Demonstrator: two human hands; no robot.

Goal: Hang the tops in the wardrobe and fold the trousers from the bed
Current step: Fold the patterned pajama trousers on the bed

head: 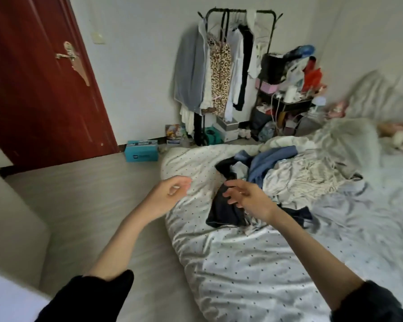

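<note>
Two hands out over the bed: left hand loosely curled, holding nothing; right hand with fingers spread just above the dark garment, contact unclear (motion blur). Dark garment lies crumpled near the bed's edge, blue top in the heap behind. Clothes rack stands well apart. Soft, light, floppy fabric; likely best pinched at waistband or shoulders.

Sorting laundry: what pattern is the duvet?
White duvet with small dark dots, clearest in the head view.
</note>
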